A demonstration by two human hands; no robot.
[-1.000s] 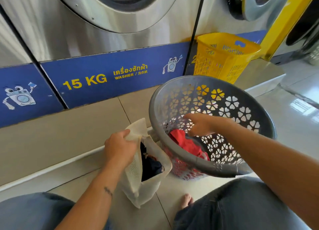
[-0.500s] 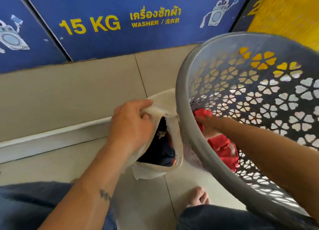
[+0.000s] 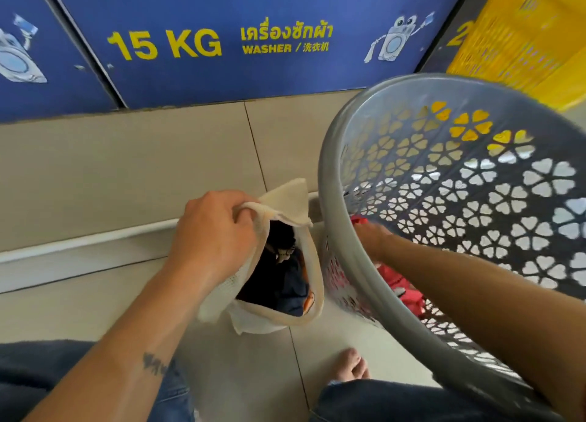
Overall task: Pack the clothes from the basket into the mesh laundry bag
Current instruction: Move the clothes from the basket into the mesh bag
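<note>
Looks down from head height onto a tiled laundromat floor, in front of a blue washer panel marked 15 KG. Shows the left hand curled round the rim of a cream mesh laundry bag, pinching it up and keeping the mouth wide. Reveals dark clothes already inside the bag. Places a grey basket with flower-shaped holes just beside the bag, on its right, tilted toward the viewer. Shows the right hand reaching deep into the basket, against a red garment lying at the bottom. Cannot tell its grip: fingers blurred and partly hidden. Suggests soft, light, limp cloth, neither slippery nor fragile, but likely to trail and catch on the basket rim if lifted by one corner. Calls for a bunched handful near the garment's middle. Includes a bare foot below and a yellow basket at far right.
</note>
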